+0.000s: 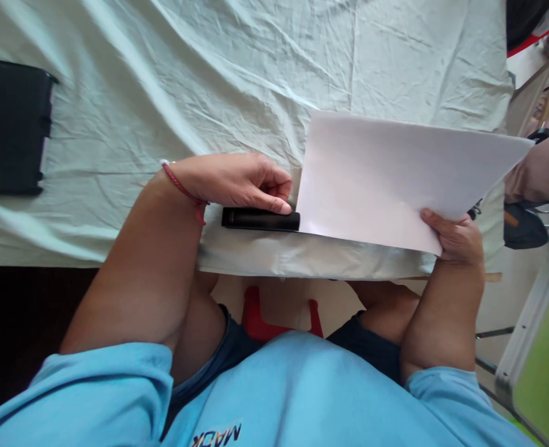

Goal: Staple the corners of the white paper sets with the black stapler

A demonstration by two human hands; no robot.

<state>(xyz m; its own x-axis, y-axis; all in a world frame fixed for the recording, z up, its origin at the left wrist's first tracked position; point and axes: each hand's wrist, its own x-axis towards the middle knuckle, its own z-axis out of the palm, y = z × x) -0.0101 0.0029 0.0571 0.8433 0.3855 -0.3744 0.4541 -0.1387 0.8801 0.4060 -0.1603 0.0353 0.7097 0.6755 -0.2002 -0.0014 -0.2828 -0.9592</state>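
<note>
A black stapler lies on the cloth near the table's front edge, its right end against the lower left corner of a white paper sheet. My left hand is closed over the stapler, fingers curled and the thumb resting along its top near that end. Whether the corner sits between the stapler's jaws I cannot tell. With the thumb on top and the fingers underneath, my right hand grips the sheet by its lower right part. The right side of the paper is raised and bends slightly.
A pale green wrinkled cloth covers the table. At the far left lies a flat black case. A red stool shows below the table edge, between my legs. At the right are a green-topped, metal-edged surface and a dark object.
</note>
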